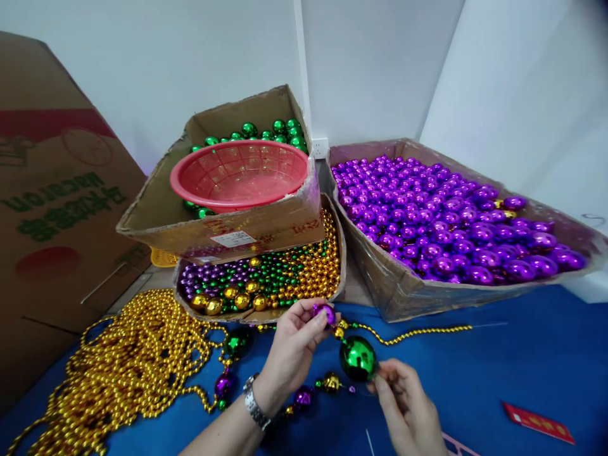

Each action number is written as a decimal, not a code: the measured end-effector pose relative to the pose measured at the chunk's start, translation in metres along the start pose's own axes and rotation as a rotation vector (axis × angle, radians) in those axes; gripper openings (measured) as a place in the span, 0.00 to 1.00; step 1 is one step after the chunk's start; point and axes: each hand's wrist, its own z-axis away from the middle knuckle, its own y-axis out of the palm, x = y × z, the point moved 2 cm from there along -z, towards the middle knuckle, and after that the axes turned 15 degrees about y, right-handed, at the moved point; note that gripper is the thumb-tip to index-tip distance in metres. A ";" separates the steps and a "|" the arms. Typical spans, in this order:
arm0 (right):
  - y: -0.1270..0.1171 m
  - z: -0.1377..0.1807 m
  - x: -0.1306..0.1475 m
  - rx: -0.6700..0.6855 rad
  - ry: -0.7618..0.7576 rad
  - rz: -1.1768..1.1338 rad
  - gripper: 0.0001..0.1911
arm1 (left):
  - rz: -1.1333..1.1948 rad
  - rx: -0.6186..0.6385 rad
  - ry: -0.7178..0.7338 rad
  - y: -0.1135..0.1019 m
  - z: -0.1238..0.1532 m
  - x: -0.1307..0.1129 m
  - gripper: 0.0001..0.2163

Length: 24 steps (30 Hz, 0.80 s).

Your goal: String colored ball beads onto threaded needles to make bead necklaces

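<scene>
My left hand (291, 352) pinches a small purple bead (325, 312) between thumb and fingers, just above a blue cloth-covered table (498, 361). My right hand (407, 405) is closed in a pinch beside a large green ball (358, 358); it seems to hold a thin thread or needle that I cannot make out. A strand of gold beads (418, 332) runs right from the purple bead. More strung beads, purple, gold and green (304, 396), trail under my left wrist, which wears a metal watch.
A heap of gold bead strands (128, 364) lies at left. Behind my hands sit a shallow box of mixed small beads (266, 278), a box of green balls with a red basket (240, 172), and a large box of purple balls (451, 221). A red card (539, 423) lies at right.
</scene>
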 end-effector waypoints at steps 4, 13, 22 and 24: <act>-0.006 0.002 0.005 -0.029 -0.241 0.183 0.11 | -0.074 -0.046 0.012 -0.003 -0.002 0.001 0.11; 0.009 0.014 0.012 0.096 0.083 -0.072 0.20 | -0.179 -0.079 0.188 -0.001 0.001 -0.004 0.12; -0.015 -0.005 0.014 0.144 -0.070 0.151 0.15 | -0.286 0.010 0.197 -0.004 0.003 -0.004 0.12; -0.009 0.000 0.017 0.159 -0.020 0.102 0.15 | -0.267 -0.033 0.251 -0.002 0.004 -0.004 0.13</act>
